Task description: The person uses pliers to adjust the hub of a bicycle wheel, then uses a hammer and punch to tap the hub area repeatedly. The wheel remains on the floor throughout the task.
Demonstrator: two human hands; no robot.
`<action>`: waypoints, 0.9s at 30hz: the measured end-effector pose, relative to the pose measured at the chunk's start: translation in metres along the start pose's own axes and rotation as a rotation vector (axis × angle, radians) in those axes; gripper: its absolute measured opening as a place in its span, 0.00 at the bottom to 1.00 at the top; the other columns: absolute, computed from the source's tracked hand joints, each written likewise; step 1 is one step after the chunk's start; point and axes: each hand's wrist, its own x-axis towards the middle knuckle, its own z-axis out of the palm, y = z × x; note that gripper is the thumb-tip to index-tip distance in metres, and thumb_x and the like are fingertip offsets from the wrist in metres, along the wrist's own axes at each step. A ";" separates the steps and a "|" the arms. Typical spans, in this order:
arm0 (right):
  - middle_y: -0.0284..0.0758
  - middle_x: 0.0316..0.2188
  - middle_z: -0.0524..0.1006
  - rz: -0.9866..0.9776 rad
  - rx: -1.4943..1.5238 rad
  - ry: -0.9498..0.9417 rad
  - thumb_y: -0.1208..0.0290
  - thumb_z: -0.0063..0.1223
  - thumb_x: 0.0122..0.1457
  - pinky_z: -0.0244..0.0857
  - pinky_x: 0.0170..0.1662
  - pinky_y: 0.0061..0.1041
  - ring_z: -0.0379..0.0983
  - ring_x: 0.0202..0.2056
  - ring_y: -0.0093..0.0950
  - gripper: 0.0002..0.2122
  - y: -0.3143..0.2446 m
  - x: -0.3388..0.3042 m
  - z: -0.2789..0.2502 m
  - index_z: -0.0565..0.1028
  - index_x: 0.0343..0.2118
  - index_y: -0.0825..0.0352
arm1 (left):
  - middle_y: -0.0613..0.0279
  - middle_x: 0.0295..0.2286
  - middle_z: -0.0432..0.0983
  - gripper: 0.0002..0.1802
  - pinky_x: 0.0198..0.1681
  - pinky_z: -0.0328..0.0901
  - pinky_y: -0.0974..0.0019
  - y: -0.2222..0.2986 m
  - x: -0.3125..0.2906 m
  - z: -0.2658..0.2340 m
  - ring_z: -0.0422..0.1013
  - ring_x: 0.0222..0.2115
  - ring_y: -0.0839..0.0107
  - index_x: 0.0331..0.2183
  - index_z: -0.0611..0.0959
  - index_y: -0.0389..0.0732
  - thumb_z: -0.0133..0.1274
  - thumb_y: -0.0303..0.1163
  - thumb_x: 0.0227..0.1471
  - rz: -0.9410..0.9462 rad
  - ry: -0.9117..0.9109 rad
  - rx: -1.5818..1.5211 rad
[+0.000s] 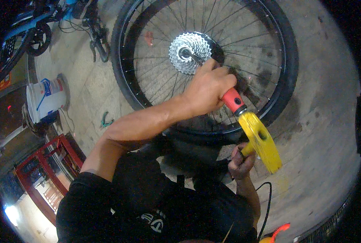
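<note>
A bicycle wheel (287,60) lies flat on the floor with its silver cassette (182,42) facing up. My left hand (208,87) is wrapped round a red-handled screwdriver (231,98), held at a slant. Its dark shaft reaches to the hub in the middle of the cassette; the exact tip is hard to make out. In my closed right hand (242,164) is the handle of a yellow hammer (265,148). The hammer's head is at the metal-capped end of the screwdriver handle, apparently touching it. My left forearm crosses over the wheel's near rim.
On the left stand a white bucket (47,99) and a red metal frame (43,166). Small green-handled pliers (106,120) lie on the floor. A blue bicycle (30,28) is at the upper left. A black cable and a red coiled hose (280,230) are at lower right.
</note>
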 end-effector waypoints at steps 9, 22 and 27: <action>0.33 0.18 0.64 0.146 0.405 -0.086 0.67 0.42 0.54 0.59 0.19 0.20 0.60 0.16 0.21 0.09 0.016 0.003 -0.014 0.63 0.33 0.68 | 0.61 0.25 0.69 0.23 0.35 0.61 0.56 -0.003 -0.001 0.001 0.66 0.30 0.54 0.30 0.74 0.43 0.62 0.27 0.23 0.025 0.044 -0.059; 0.32 0.19 0.63 -0.183 0.153 -0.075 0.65 0.43 0.58 0.58 0.21 0.20 0.59 0.18 0.22 0.10 0.001 0.001 -0.008 0.62 0.34 0.66 | 0.62 0.25 0.69 0.22 0.37 0.60 0.57 -0.005 0.000 0.001 0.67 0.30 0.57 0.30 0.74 0.44 0.61 0.26 0.24 0.034 0.039 -0.077; 0.33 0.18 0.63 -0.285 -0.358 -0.204 0.63 0.43 0.58 0.58 0.21 0.19 0.60 0.19 0.22 0.10 -0.028 0.014 -0.002 0.62 0.33 0.64 | 0.61 0.25 0.69 0.21 0.37 0.60 0.58 -0.005 -0.002 -0.001 0.66 0.30 0.57 0.30 0.73 0.44 0.61 0.26 0.25 0.020 0.061 -0.081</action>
